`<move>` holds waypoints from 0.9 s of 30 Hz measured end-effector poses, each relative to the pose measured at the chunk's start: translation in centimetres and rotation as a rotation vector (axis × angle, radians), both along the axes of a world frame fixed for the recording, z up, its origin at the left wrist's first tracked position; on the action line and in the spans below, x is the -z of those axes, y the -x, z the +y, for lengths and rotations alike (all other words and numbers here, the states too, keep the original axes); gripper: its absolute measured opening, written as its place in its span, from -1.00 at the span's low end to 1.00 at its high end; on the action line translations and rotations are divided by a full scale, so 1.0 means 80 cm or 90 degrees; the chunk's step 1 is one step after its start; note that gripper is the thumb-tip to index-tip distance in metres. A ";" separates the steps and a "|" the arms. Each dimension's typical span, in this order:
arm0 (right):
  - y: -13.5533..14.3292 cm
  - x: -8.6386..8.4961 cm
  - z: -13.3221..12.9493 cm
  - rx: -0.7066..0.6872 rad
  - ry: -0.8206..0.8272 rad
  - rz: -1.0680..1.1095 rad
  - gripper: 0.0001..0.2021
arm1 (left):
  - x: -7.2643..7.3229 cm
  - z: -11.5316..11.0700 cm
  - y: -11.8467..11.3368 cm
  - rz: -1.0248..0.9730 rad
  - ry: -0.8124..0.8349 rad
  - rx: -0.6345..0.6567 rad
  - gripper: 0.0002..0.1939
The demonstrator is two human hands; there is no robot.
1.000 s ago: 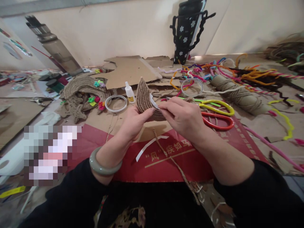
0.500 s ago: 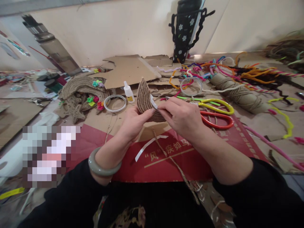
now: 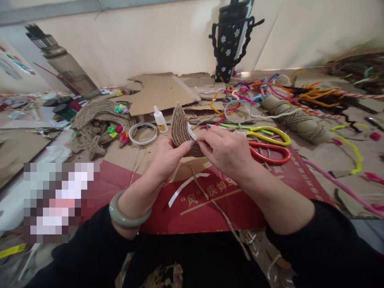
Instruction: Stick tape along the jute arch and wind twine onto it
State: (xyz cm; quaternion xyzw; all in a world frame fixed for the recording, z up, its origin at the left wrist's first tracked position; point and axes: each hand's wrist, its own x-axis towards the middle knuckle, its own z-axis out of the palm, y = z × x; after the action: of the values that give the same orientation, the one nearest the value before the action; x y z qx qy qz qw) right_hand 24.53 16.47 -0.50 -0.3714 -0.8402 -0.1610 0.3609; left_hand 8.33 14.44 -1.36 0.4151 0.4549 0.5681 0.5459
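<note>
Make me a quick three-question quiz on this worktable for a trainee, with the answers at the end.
1. True or false: the left hand holds the brown cord-covered piece while the right hand works at its white strip.
2. Which loop of the scissors lies nearer the person? A) yellow B) red C) green
3. Fill in: a bangle circles the ____ wrist.

Key: 1 true; 2 B; 3 left.

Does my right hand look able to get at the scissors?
Probably yes: the scissors lie just beside your right hand, handles uncovered, though its fingers seem to pinch the white strip on the rope piece.
</note>
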 end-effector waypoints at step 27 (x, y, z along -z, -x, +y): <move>-0.007 0.002 0.007 -0.064 -0.002 0.032 -0.78 | 0.000 -0.002 -0.004 -0.002 -0.039 0.000 -0.70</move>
State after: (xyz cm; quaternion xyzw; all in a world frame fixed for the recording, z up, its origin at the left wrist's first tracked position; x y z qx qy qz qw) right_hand 25.08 17.06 -0.63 -0.3322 -0.8482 -0.1347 0.3899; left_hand 8.64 14.29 -1.35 0.4307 0.4363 0.5827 0.5336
